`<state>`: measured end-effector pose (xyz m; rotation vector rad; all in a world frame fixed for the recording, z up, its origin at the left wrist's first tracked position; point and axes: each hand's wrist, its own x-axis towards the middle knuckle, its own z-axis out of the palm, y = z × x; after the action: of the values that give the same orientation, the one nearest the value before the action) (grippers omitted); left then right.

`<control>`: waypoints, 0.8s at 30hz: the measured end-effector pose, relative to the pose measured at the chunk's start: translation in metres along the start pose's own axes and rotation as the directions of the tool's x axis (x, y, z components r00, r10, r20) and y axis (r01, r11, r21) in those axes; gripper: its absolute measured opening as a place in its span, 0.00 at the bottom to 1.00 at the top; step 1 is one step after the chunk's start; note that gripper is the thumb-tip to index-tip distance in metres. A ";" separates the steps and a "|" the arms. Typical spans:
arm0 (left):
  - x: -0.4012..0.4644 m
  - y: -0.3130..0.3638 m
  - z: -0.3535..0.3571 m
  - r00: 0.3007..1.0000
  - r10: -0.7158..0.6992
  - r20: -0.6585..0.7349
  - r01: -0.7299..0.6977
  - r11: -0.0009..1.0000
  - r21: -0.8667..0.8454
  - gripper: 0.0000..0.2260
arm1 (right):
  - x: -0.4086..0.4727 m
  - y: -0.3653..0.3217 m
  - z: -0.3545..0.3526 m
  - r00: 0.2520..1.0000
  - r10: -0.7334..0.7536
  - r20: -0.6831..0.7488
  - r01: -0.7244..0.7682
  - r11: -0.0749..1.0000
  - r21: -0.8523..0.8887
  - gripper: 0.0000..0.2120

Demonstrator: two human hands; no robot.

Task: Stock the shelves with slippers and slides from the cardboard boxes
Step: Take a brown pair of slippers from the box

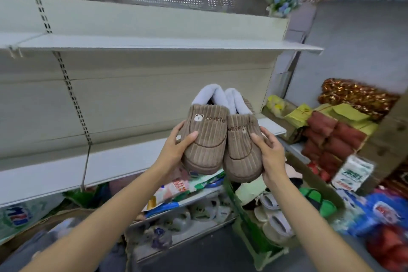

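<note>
Now 2 brown slippers [220, 139], side by side, toes toward the camera.

Two brown corduroy slippers [223, 139]; two hands [176, 150]; three bare shelf boards [154, 45] visible.

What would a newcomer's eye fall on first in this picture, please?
First, the pair of brown corduroy slippers at centre, held up by the left hand and right hand. Behind them runs a bare white shelf; a cardboard box of slippers sits lower right.
</note>
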<state>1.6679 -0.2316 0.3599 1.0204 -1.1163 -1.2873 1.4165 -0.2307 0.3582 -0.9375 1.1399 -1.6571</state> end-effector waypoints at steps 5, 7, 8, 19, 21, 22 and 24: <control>0.032 0.009 0.086 0.992 0.063 0.106 -0.068 0.997 0.047 0.32 | 0.028 -0.044 -0.070 0.991 -0.098 -0.088 0.100 0.995 0.017 0.15; 0.044 0.015 0.114 0.985 0.077 0.153 -0.084 0.996 0.036 0.33 | 0.040 -0.060 -0.089 0.984 -0.128 -0.121 0.132 0.991 0.024 0.25; 0.050 0.018 0.126 0.981 0.086 0.176 -0.093 0.995 0.034 0.32 | 0.048 -0.067 -0.096 0.981 -0.141 -0.134 0.145 0.989 0.021 0.34; 0.165 0.076 0.209 0.928 0.230 0.293 -0.216 0.973 -0.080 0.28 | 0.171 -0.138 -0.109 0.960 -0.235 -0.152 0.254 0.960 0.119 0.25; 0.190 0.085 0.222 0.932 0.228 0.281 -0.206 0.973 -0.107 0.25 | 0.200 -0.148 -0.109 0.962 -0.220 -0.160 0.242 0.960 0.137 0.22; 0.202 0.089 0.229 0.936 0.226 0.272 -0.200 0.973 -0.119 0.24 | 0.214 -0.154 -0.109 0.962 -0.218 -0.162 0.241 0.960 0.142 0.22; 0.226 0.096 0.243 0.941 0.229 0.249 -0.202 0.971 -0.130 0.23 | 0.244 -0.165 -0.109 0.963 -0.221 -0.155 0.242 0.960 0.138 0.22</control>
<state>1.4402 -0.4432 0.5102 0.6420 -1.3095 -1.3110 1.1984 -0.4007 0.5068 -0.8933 1.0023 -1.9984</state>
